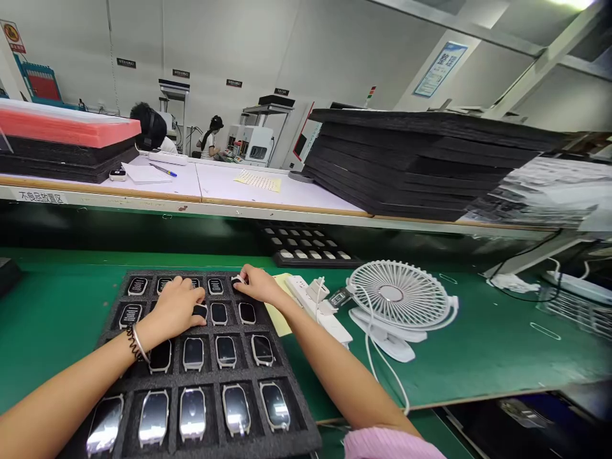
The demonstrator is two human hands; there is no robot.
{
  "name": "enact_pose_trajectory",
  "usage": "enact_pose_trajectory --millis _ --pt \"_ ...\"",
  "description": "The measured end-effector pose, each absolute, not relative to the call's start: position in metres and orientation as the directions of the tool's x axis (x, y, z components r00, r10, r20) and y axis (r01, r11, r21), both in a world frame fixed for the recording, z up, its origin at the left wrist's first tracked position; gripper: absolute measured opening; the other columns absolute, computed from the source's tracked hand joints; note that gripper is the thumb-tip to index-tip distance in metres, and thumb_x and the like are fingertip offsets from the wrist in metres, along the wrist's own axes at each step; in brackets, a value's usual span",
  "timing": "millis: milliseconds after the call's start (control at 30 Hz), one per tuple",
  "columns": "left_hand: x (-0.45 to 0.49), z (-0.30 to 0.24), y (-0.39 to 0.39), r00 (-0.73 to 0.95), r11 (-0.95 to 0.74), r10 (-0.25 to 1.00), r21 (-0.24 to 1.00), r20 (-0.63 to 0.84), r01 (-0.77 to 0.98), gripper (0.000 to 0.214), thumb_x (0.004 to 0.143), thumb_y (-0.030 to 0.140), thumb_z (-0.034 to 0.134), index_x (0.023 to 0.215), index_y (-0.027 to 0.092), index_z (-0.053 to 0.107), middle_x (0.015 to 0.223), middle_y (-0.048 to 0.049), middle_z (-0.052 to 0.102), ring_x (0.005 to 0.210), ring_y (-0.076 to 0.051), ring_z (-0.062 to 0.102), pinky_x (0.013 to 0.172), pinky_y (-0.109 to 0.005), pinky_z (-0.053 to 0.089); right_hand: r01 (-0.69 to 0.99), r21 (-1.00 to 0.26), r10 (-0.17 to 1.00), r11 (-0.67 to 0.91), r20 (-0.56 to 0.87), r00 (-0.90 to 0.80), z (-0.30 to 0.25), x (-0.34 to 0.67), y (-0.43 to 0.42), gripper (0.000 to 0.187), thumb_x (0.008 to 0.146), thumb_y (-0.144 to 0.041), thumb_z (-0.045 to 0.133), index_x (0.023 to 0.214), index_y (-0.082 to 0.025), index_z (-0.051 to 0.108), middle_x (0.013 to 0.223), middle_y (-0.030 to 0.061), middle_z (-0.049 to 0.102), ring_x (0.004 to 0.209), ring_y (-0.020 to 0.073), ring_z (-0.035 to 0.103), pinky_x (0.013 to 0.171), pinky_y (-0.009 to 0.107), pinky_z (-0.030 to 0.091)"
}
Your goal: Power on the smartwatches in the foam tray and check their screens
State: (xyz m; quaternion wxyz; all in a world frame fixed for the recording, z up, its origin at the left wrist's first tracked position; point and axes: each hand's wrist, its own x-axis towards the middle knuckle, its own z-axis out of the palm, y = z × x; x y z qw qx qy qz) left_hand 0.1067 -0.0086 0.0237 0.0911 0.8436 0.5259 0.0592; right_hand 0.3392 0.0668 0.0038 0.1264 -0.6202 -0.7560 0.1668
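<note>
A black foam tray (306, 440) in front of me holds rows of strapless smartwatch bodies, each in its own compartment. My left hand (178, 307) lies over the second row, thumb and fingers closed around the edges of a dark-screened smartwatch (199, 311). At the far right corner of the tray, my right hand (258, 284) pinches another smartwatch (237, 280), mostly covered by the fingers. Between the hands, a far-row smartwatch (215, 286) shows lines of white text. Nearer ones, such as this smartwatch (192, 413), have dark, reflective screens.
Right of the tray are a white power strip (329, 322) on yellow paper and a white fan (392, 293) with a trailing cable. Behind stands another filled tray (310, 258). A shelf (215, 185) above carries black foam stacks (406, 166). Two people sit beyond it.
</note>
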Motion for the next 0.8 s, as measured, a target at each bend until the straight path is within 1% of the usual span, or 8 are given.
enact_pose_trajectory --millis 100,167,267,333,433,533,633,800 --pt "0.101 0.027 -0.004 0.479 -0.459 0.877 0.347 0.030 0.818 0.013 0.080 0.022 0.071 0.085 0.021 0.059 0.088 -0.0028 0.067 0.084 -0.022 0.061 0.075 -0.033 0.045 0.758 -0.624 0.975 0.189 0.026 -0.221 0.009 0.329 0.067 0.018 0.080 -0.019 0.063 0.085 -0.021 0.046 0.080 0.0021 0.065 0.073 0.0196 0.063 0.060 0.025 0.036" --pt "0.095 0.036 0.000 0.455 -0.418 0.887 0.567 0.085 0.709 0.011 0.083 0.023 0.065 0.085 0.021 0.055 0.085 -0.0003 0.067 0.077 -0.018 0.062 0.070 -0.029 0.046 0.602 -0.776 0.961 0.190 0.021 -0.277 0.012 0.317 0.066 0.016 0.086 -0.026 0.056 0.094 -0.023 0.042 0.083 0.0003 0.067 0.063 0.0154 0.061 0.056 0.024 0.038" --pt "0.085 0.050 0.008 0.273 -0.179 0.956 0.947 0.104 0.268 0.026 0.078 0.038 0.070 0.091 0.019 0.057 0.082 -0.0018 0.066 0.071 -0.017 0.063 0.060 -0.027 0.047 0.341 -0.930 0.924 0.136 -0.005 -0.383 0.015 0.291 0.066 0.017 0.094 -0.036 0.046 0.104 -0.023 0.042 0.089 0.0031 0.070 0.052 0.0117 0.056 0.048 0.022 0.038" --pt "0.080 0.054 0.012 0.119 -0.026 0.993 1.000 0.027 -0.012 0.044 0.070 0.045 0.077 0.099 0.016 0.062 0.079 -0.0023 0.065 0.062 -0.014 0.060 0.053 -0.024 0.044 0.198 -0.976 0.900 0.091 -0.005 -0.435 0.014 0.273 0.066 0.024 0.096 -0.042 0.042 0.107 -0.021 0.046 0.094 0.0073 0.071 0.054 0.0114 0.057 0.048 0.023 0.041" --pt "0.074 0.047 0.013 -0.080 0.090 0.991 0.973 -0.109 -0.212 0.060 0.061 0.040 0.084 0.109 0.013 0.060 0.075 0.0000 0.062 0.055 -0.009 0.052 0.050 -0.021 0.040 -0.143 -0.984 0.850 -0.110 -0.018 -0.527 0.007 0.252 0.062 0.029 0.093 -0.046 0.055 0.103 -0.019 0.053 0.098 0.0096 0.070 0.066 0.0140 0.066 0.060 0.027 0.051" --pt "0.071 0.029 0.012 -0.158 0.126 0.974 0.972 -0.159 -0.200 0.068 0.058 0.034 0.084 0.114 0.015 0.052 0.069 0.0061 0.054 0.050 -0.007 0.044 0.044 -0.018 0.030 -0.373 -0.869 0.794 -0.326 -0.038 -0.607 -0.002 0.244 0.053 0.033 0.080 -0.037 0.079 0.099 -0.018 0.059 0.101 0.0065 0.070 0.081 0.0165 0.072 0.077 0.029 0.056" --pt "0.071 0.013 0.011 -0.171 0.104 0.979 0.993 -0.113 -0.062 0.057 0.062 0.034 0.078 0.109 0.015 0.050 0.071 0.0062 0.052 0.051 -0.007 0.044 0.046 -0.020 0.028 -0.391 -0.850 0.796 -0.352 -0.052 -0.603 -0.006 0.249 0.046 0.047 0.073 -0.033 0.087 0.109 -0.019 0.061 0.107 0.0043 0.068 0.087 0.0179 0.073 0.087 0.032 0.056" --pt "0.073 0.002 0.010 -0.174 -0.074 0.978 0.974 0.112 0.213 0.034 0.073 0.032 0.064 0.101 0.017 0.053 0.094 -0.0035 0.059 0.088 -0.018 0.058 0.077 -0.031 0.046 -0.385 -0.857 0.788 -0.343 -0.039 -0.615 -0.006 0.258 0.043 0.057 0.073 -0.035 0.087 0.120 -0.021 0.059 0.110 0.0052 0.068 0.080 0.0171 0.072 0.077 0.031 0.057"
